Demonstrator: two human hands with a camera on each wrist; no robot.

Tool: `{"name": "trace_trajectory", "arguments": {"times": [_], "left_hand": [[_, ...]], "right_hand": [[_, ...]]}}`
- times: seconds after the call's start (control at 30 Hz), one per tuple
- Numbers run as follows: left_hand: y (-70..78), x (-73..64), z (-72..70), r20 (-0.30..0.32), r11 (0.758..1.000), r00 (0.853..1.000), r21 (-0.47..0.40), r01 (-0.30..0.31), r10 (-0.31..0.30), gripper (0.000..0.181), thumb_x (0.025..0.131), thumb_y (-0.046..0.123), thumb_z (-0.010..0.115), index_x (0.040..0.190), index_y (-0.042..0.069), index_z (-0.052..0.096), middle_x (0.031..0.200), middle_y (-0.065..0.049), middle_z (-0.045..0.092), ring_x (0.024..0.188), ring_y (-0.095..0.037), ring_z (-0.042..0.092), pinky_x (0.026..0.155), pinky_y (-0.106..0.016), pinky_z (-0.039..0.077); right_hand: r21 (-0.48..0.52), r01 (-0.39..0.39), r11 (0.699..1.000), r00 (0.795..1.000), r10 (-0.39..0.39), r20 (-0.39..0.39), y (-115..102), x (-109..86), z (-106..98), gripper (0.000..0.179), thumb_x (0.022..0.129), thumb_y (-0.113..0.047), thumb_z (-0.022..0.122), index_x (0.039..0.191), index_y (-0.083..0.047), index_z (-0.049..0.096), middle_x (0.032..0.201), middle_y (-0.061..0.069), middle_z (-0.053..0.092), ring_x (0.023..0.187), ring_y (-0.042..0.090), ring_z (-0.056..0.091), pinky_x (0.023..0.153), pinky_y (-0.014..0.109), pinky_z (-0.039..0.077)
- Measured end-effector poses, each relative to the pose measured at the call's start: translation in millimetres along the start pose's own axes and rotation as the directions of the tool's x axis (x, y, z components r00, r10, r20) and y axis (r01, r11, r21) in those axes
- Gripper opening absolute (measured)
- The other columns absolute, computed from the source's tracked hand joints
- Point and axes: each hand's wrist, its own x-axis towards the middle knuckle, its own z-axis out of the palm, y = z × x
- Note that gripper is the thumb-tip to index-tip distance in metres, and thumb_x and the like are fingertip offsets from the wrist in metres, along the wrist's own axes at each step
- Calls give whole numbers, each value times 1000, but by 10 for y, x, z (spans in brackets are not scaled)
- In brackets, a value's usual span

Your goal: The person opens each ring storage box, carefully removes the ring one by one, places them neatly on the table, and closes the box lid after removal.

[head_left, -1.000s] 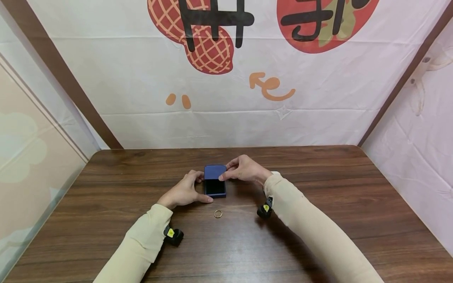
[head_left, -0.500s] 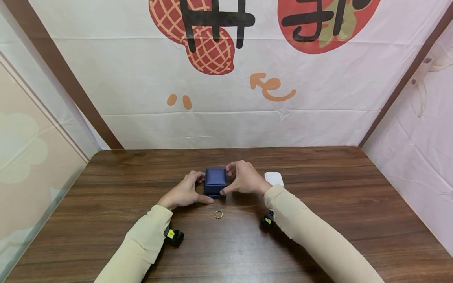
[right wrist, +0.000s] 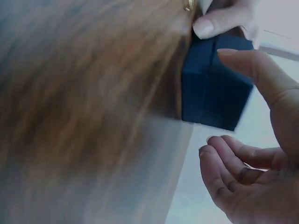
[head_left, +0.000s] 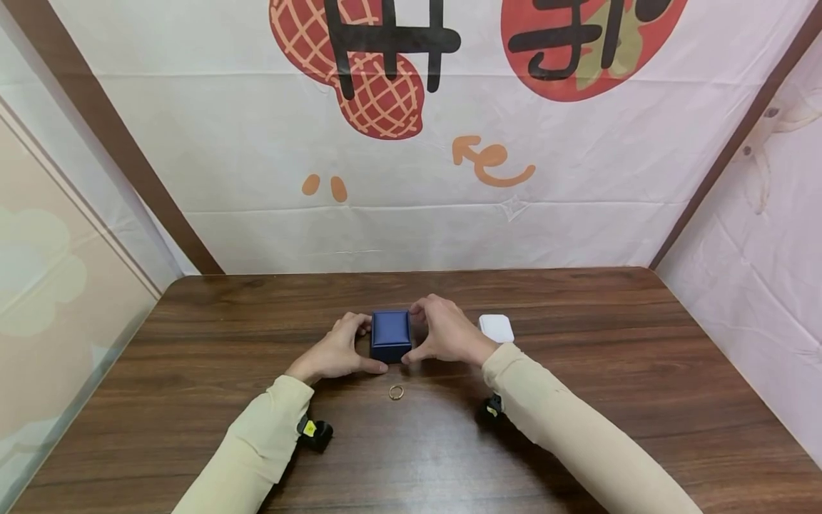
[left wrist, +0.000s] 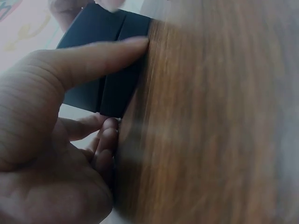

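Observation:
A dark blue ring box (head_left: 391, 328) stands with its lid down on the wooden table. My left hand (head_left: 334, 351) holds it from the left, thumb across the front and the other fingers around toward the back. On the right side, my right hand (head_left: 448, 332) is spread around the box. In the right wrist view, its thumb lies over the front of the box (right wrist: 201, 95), while the other fingers (right wrist: 217, 179) are bent loosely and apart from it. A gold ring (head_left: 396, 392) lies flat on the table in front of the box.
A white rounded-square object (head_left: 496, 328) lies just behind my right wrist. The wooden table (head_left: 578, 321) runs back to a printed cloth wall (head_left: 411, 235), with further cloth at both sides.
The box's lid has come down, from raised to shut. My right hand has moved from the lid down to the box's right side, uncovering the white object. My left hand has stayed put.

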Motion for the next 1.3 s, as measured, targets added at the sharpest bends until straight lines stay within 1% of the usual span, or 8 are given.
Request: {"name": "trace_trajectory", "arguments": {"times": [0.2,0.3,0.47,0.6,0.7,0.87,1.1,1.3], "left_hand": [[88,-18,-132,1,998,999,20,-51,51,97,70,39,94,142,-6,46,128,-19,49,117,-34,48,102,-51,42],[196,-18,-248,-15,995,996,52,-90,91,99,72,40,93,146,-3,44,132,-21,48,120,-36,48,101,-53,43],[469,31,-400,-59,980,981,89,-177,182,94,76,38,90,147,-2,43,135,-22,47,124,-39,47,104,-52,41],[750,106,-388,-64,968,970,107,-228,236,91,77,36,90,147,-2,44,136,-18,50,125,-36,48,107,-50,40],[938,197,-279,-58,957,963,141,-255,265,90,77,36,90,146,-2,45,134,-18,53,124,-34,50,107,-48,41],[1160,372,33,-33,938,951,182,-296,307,85,78,33,90,143,-3,48,131,-19,57,124,-35,51,107,-46,40],[1310,592,484,52,955,966,149,-258,253,83,80,31,89,145,-1,47,132,-19,56,123,-31,51,103,-44,43],[1331,718,728,84,965,973,136,-224,214,80,83,30,87,145,-2,48,133,-18,56,122,-30,53,101,-43,45]], "right_hand": [[76,66,995,996,-61,-60,205,-126,-314,74,67,-29,97,124,4,63,110,15,65,100,30,63,89,40,52],[122,70,990,993,-57,-105,374,-242,-508,71,68,-28,96,123,2,63,109,14,66,101,33,64,91,44,53],[186,12,983,989,16,-146,713,-476,-768,69,71,-27,95,126,-2,62,112,15,65,106,36,63,95,48,51],[198,-41,979,986,72,-149,974,-642,-867,69,71,-26,95,126,-2,62,113,18,66,106,36,62,95,47,50],[180,-67,981,988,90,-125,1145,-750,-880,71,73,-30,94,128,0,62,115,17,66,107,33,62,95,48,50],[166,-77,983,995,86,-43,1344,-857,-817,73,74,-33,93,129,2,61,116,13,67,106,28,62,93,47,51],[150,-52,987,998,48,30,1377,-815,-723,69,72,-34,94,124,0,64,106,6,67,95,21,62,86,42,52],[114,24,993,999,-29,39,1335,-740,-665,55,71,-33,95,114,-8,72,93,-1,63,83,19,57,71,30,47]]}}
